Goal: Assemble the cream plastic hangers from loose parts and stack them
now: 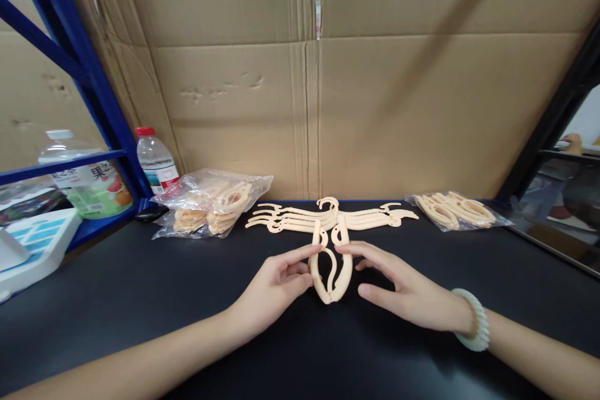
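A cream plastic folding hanger [330, 265] stands folded into a narrow loop on the black table [140, 300], between my two hands. My left hand [276, 287] presses its left arm with thumb and forefinger. My right hand [398, 287], with a white bead bracelet at the wrist, touches its right arm with the fingertips. Just behind it lies a stack of unfolded hangers [328, 217], spread flat with their hooks at the middle.
A plastic bag of folded hangers [213, 203] lies at the left, another bag [457, 209] at the right. A water bottle [157, 162] and a juice bottle [89, 181] stand by the blue shelf frame [79, 56]. Cardboard sheets [375, 94] wall the back.
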`<move>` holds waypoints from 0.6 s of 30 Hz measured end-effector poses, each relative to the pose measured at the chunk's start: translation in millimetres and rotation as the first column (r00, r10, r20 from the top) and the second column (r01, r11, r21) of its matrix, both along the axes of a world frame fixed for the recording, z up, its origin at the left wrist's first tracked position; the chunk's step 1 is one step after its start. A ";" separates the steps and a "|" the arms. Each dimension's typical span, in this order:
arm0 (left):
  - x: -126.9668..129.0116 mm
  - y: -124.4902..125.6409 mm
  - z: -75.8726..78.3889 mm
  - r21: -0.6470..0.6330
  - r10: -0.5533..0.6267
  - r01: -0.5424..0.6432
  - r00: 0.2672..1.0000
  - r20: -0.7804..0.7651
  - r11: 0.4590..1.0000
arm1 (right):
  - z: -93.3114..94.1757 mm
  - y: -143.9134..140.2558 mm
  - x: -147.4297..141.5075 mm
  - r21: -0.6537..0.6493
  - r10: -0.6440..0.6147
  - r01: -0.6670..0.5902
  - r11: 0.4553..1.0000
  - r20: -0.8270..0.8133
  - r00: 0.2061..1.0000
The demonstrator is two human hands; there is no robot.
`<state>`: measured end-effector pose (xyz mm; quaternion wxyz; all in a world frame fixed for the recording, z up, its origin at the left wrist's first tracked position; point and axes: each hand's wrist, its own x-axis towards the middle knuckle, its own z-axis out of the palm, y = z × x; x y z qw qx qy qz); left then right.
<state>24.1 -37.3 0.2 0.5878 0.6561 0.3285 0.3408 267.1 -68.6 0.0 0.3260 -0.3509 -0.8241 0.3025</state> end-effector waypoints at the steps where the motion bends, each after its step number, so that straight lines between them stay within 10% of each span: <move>1: -0.3 0.2 -0.5 0.001 0.014 -0.014 1.000 -0.015 1.000 | 0.2 -0.3 0.3 0.013 -0.011 0.011 1.000 0.010 1.000; 12: 2.1 -4.1 -4.1 0.229 -0.061 0.077 0.995 -0.077 0.970 | 5.7 0.3 0.4 0.105 0.077 -0.110 0.988 0.280 0.957; 18: -2.7 -2.8 -9.5 0.508 0.072 0.046 0.975 -0.211 0.860 | -1.5 5.7 5.5 0.113 0.014 -0.059 0.992 0.360 0.933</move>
